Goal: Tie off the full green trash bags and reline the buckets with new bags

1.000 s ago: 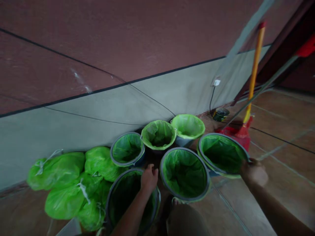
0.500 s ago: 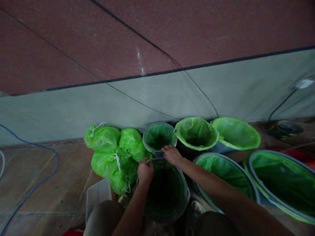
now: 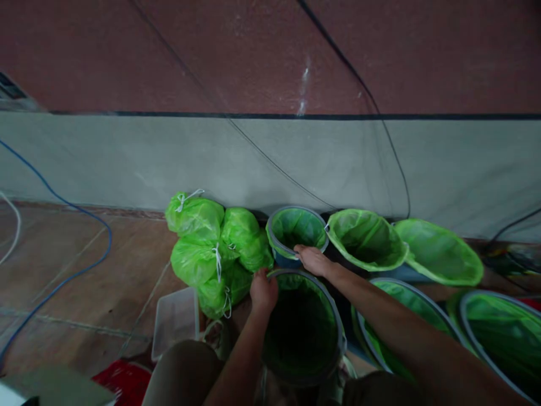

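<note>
Between my knees stands a round grey-rimmed bucket (image 3: 340, 324) with a green bag lining it; its inside is dark. My left hand (image 3: 264, 290) is closed on the left side of its rim, thumb on top. Just behind it is a smaller lined bucket (image 3: 298, 223) against the wall. My right hand (image 3: 311, 259) reaches across to this smaller bucket, its fingers curled over the front rim. The fingertips inside are partly hidden. Several tied green bags (image 3: 198, 259) with white strings are heaped left of both buckets.
More green-lined buckets stand to the right, including a bucket (image 3: 367, 239) by the wall and a larger one (image 3: 401, 287) in front. A clear plastic box (image 3: 175, 321) and a red item (image 3: 122, 380) lie left. A blue hose (image 3: 107, 237) curves over the floor.
My view has turned left and levelled, so the buckets and bags appear further right. Both hands stay at the bucket rims, the right one still at the smaller bucket's front.
</note>
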A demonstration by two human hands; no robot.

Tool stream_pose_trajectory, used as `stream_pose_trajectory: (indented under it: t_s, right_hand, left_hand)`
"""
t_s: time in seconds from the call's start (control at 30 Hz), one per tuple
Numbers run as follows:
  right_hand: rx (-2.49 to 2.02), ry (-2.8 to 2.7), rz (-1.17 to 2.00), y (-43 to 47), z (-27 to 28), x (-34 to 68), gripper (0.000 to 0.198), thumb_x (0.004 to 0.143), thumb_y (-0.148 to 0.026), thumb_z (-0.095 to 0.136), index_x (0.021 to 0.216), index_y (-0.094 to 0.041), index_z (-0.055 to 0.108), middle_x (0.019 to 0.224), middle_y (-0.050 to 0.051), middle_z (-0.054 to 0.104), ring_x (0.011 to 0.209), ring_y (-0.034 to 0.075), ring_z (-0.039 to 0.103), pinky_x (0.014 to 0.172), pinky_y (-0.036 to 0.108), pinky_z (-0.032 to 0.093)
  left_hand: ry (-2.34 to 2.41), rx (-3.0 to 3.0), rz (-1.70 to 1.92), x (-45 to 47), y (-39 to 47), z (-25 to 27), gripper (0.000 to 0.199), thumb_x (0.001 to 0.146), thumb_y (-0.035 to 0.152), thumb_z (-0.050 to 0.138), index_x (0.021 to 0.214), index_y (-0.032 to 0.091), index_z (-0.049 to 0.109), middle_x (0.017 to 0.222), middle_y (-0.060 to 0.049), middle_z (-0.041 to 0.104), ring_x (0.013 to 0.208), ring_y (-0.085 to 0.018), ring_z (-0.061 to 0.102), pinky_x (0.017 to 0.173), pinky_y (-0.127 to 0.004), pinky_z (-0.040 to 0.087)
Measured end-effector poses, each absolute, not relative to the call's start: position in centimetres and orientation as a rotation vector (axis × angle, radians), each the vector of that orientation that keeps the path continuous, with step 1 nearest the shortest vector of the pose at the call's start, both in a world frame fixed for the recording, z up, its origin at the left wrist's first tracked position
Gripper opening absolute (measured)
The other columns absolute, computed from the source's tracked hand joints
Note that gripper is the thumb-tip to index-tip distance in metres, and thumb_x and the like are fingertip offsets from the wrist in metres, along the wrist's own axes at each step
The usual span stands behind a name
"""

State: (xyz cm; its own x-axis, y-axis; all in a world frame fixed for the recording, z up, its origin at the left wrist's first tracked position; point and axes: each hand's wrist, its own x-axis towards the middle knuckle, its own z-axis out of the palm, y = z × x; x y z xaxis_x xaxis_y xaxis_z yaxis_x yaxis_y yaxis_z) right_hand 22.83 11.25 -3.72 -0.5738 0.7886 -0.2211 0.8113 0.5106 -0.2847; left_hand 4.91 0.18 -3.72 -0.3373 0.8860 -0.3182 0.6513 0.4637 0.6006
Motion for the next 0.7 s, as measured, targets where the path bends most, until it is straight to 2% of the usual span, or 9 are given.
stream_pose_trajectory:
  t_s: [0.27, 0.53, 0.7]
  right_hand:
    - [1.864, 2.786, -0.630, 11.4, -2.3, 22.3, 0.023, 0.094, -0.027, 0.047, 0.104, -0.019, 0.066, 0.097, 0.006, 0.071, 0.090, 0.018, 0.064, 0.079, 0.025, 0.043]
    - [1.533, 2.602, -0.548, 10.7, -4.1, 22.5, 0.022, 0.092, -0.021, 0.048, 0.095, -0.017, 0.069, 0.101, 0.008, 0.069, 0.096, 0.017, 0.063, 0.084, 0.024, 0.040]
    - [1.565, 2.595, -0.459, 10.2, -3.1, 22.1, 0.029, 0.091, -0.023, 0.054, 0.116, -0.014, 0.064, 0.116, 0.012, 0.065, 0.111, 0.020, 0.059, 0.096, 0.026, 0.038]
  left_hand:
    - [2.060, 1.228, 0.513, 4.4, 0.0, -3.5, 0.035, 0.088, 0.019, 0.053, 0.121, 0.011, 0.059, 0.120, -0.015, 0.066, 0.113, -0.022, 0.061, 0.093, -0.027, 0.044]
    - [2.175, 1.247, 0.476, 4.2, -0.5, -3.1, 0.036, 0.086, 0.018, 0.053, 0.120, 0.011, 0.062, 0.121, -0.016, 0.065, 0.112, -0.023, 0.062, 0.093, -0.028, 0.045]
    - [2.218, 1.189, 0.316, 3.2, -1.2, -3.2, 0.038, 0.087, 0.022, 0.053, 0.123, 0.013, 0.060, 0.118, -0.016, 0.067, 0.108, -0.024, 0.065, 0.086, -0.028, 0.048]
